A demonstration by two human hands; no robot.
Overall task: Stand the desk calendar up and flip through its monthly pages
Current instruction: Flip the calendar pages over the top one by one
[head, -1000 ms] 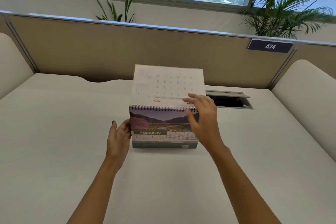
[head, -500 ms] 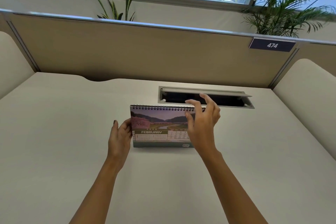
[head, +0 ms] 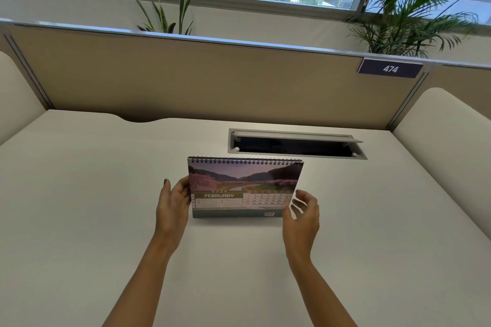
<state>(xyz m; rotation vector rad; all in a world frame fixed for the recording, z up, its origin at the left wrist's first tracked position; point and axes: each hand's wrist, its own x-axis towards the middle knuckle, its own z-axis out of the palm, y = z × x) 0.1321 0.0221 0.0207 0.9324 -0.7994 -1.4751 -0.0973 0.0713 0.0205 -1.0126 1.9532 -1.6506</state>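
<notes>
The spiral-bound desk calendar (head: 243,188) stands upright on the pale desk (head: 93,194), its black coil on top. It shows the FEBRUARY page with a landscape of pink trees and hills. My left hand (head: 174,200) holds the calendar's left edge, fingers behind the card and thumb in front. My right hand (head: 303,214) hovers at the lower right corner, fingers apart and slightly blurred, holding nothing; its fingertips are close to the page edge.
An open cable hatch (head: 296,145) with a raised grey lid lies just behind the calendar. A tan partition (head: 199,79) with a "474" plate (head: 390,69) bounds the back. Cream side panels flank the desk; plants stand beyond the partition.
The lifted page went over the coil to the back, leaving February in front. My right hand then dropped from the coil to the lower right corner. My left hand kept its hold.
</notes>
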